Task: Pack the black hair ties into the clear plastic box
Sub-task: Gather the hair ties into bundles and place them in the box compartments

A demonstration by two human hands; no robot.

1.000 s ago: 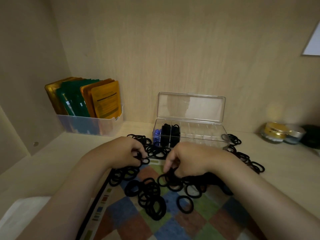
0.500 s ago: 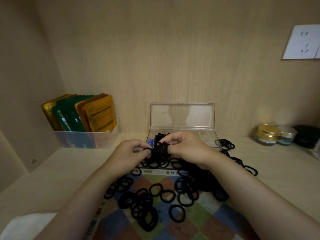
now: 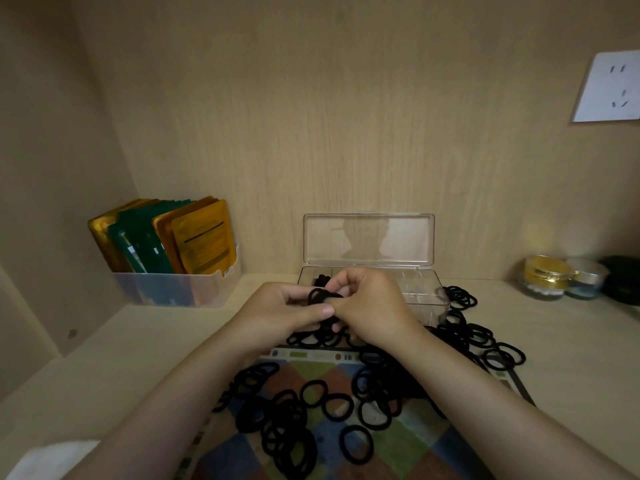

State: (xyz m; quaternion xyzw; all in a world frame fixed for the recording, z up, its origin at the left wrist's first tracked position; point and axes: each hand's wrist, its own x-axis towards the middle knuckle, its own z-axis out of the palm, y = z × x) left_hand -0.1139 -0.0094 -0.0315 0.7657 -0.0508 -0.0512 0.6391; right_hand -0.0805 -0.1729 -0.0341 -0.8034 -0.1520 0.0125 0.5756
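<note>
A clear plastic box (image 3: 420, 289) stands open against the back wall, its lid (image 3: 369, 239) upright. Black ties fill its left compartments, mostly hidden behind my hands. My left hand (image 3: 280, 313) and my right hand (image 3: 372, 306) meet just in front of the box, both pinching a small bunch of black hair ties (image 3: 320, 296). Many loose black hair ties (image 3: 311, 414) lie scattered on a chequered mat (image 3: 398, 445) below my arms and to the right of the box (image 3: 485, 344).
A translucent bin (image 3: 176, 289) with orange and green sachets stands at the back left. Small jars (image 3: 545, 277) sit at the back right beside a dark object. A wall socket (image 3: 609, 88) is at the upper right. Something white (image 3: 52, 459) lies at the bottom left.
Both hands rose from the pile on the mat with a bunch of ties and came together in front of the box. The view tilted upward.
</note>
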